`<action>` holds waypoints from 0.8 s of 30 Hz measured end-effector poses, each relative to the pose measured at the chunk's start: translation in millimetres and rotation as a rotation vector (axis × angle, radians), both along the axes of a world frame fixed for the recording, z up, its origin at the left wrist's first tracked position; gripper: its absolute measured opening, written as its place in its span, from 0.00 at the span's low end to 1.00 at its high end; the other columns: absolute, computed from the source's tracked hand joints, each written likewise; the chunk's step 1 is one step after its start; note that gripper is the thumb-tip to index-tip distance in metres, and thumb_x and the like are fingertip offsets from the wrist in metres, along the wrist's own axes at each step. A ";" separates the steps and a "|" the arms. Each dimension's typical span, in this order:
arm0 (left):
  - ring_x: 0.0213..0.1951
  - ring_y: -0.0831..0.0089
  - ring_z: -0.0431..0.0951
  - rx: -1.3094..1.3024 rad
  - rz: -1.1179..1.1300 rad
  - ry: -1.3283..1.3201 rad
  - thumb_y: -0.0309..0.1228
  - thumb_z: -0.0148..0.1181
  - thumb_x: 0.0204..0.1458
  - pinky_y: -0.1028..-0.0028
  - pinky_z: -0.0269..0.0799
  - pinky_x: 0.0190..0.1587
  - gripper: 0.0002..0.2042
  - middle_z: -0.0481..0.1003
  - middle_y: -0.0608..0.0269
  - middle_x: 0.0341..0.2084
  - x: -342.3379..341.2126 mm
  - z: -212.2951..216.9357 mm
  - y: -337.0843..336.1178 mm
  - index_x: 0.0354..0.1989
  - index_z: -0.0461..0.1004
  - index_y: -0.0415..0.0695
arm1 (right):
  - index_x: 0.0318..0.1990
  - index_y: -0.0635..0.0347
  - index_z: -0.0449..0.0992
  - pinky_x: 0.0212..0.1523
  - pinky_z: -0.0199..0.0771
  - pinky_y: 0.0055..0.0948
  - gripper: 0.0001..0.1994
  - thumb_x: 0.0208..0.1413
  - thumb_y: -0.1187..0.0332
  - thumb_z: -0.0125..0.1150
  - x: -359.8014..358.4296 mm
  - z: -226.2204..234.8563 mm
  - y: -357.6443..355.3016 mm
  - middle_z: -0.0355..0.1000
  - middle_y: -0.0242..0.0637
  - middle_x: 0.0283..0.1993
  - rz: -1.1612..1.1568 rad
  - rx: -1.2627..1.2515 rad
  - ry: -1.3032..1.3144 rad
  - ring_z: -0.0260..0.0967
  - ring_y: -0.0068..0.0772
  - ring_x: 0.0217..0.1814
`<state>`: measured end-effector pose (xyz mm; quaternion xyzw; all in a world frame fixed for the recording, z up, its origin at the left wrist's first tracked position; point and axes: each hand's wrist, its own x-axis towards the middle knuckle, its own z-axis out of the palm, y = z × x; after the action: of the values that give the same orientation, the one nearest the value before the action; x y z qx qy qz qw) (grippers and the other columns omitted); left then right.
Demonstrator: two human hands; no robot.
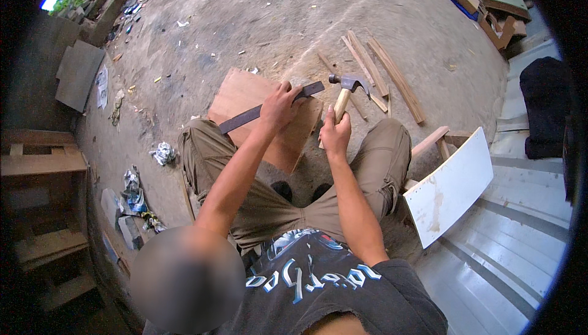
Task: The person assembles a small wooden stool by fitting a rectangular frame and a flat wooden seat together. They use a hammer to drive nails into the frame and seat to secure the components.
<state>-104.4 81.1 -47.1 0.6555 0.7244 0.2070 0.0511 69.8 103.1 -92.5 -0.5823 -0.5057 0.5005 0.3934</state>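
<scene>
Lettered shirt [392, 295], hammer [343, 100] in right hand [335, 133]

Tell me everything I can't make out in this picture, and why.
All in the head view:
Middle of the dark bar: hidden by the left grip.
Part of the hammer handle: covered by the right grip.
Underside of the wooden panel: faces away from the camera.
Whatever the round grey blur covers: blurred out.
Left end of the wooden rack: lost in the dark rim.
</scene>
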 end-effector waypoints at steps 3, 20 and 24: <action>0.43 0.53 0.75 0.002 0.027 -0.134 0.42 0.57 0.56 0.57 0.73 0.42 0.17 0.73 0.50 0.38 -9.2 5.3 6.4 0.49 0.75 0.47 | 0.33 0.63 0.63 0.10 0.63 0.27 0.19 0.63 0.54 0.55 -5.1 -0.7 -0.7 0.63 0.32 0.20 0.019 0.087 -0.005 0.61 0.22 0.11; 0.25 0.78 0.74 -0.222 0.152 -1.553 0.50 0.44 0.64 0.74 0.74 0.24 0.23 0.74 0.66 0.28 -47.0 68.6 -4.1 0.50 0.74 0.42 | 0.33 0.60 0.63 0.12 0.62 0.24 0.21 0.64 0.48 0.50 -5.9 38.1 -7.9 0.61 0.31 0.23 -0.007 -0.067 0.279 0.60 0.20 0.14; 0.25 0.78 0.73 -0.246 0.140 -1.691 0.50 0.39 0.65 0.75 0.73 0.24 0.24 0.73 0.66 0.28 -36.2 76.9 -11.5 0.55 0.70 0.43 | 0.34 0.61 0.63 0.13 0.61 0.24 0.21 0.64 0.49 0.50 0.3 55.8 -14.5 0.63 0.31 0.23 0.026 -0.096 0.351 0.61 0.20 0.14</action>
<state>-140.6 69.6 29.8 0.2245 0.4989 0.5489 0.6320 70.1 88.6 -36.7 -0.4977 -0.4122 0.6230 0.4409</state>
